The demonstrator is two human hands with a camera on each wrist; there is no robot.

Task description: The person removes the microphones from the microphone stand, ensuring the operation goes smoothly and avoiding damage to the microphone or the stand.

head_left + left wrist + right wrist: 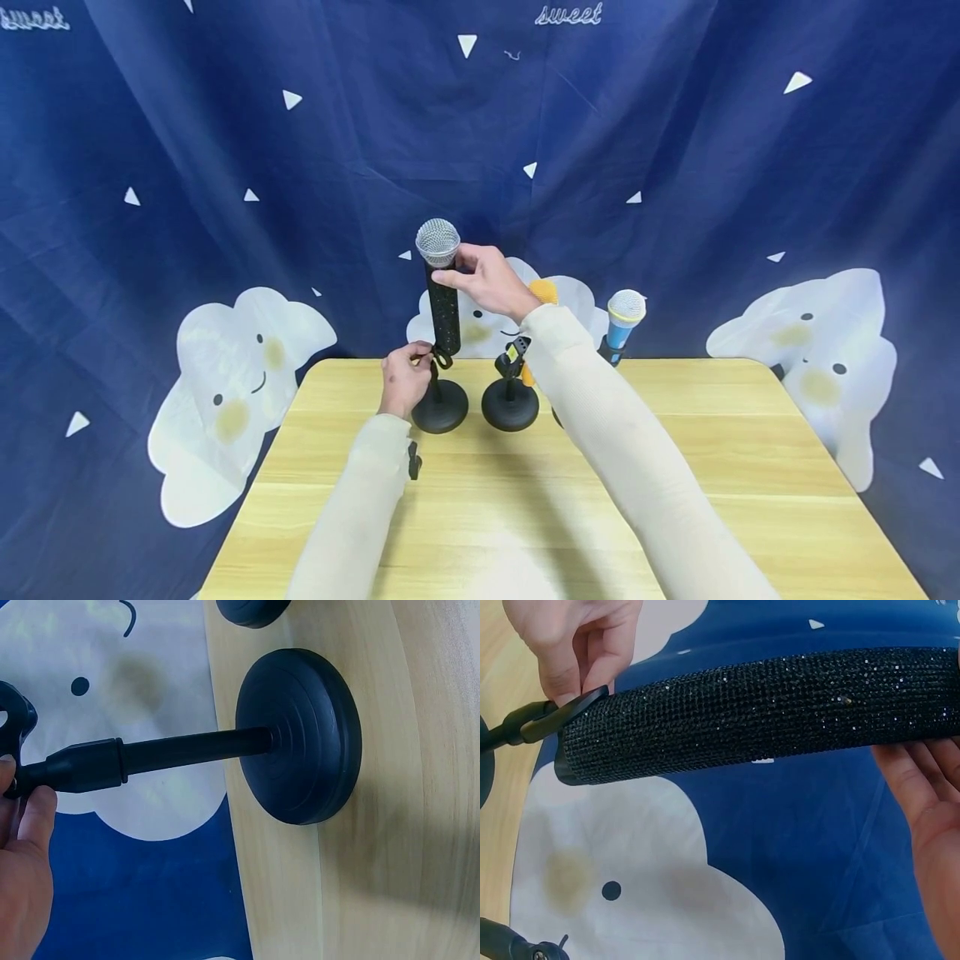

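Observation:
In the head view, my right hand [495,282] grips a black microphone [444,312] with a silver mesh head, just below the mesh. It stands nearly upright, its lower end at the clip of the left desk stand [440,408]. The right wrist view shows the microphone's studded handle [765,712] with its end against the clip ring [566,716]; whether it sits inside is unclear. My left hand [405,379] pinches the stand at its clip. From the left wrist, the stand's round base [300,742] rests on the table, with finger and thumb at the top of its pole.
A second black stand [510,407] is to the right. An orange microphone [543,290] is partly hidden behind my right wrist. Further right, a blue microphone [619,333] with a white head sits in a holder. The wooden table [465,508] ends at a blue curtain [360,167].

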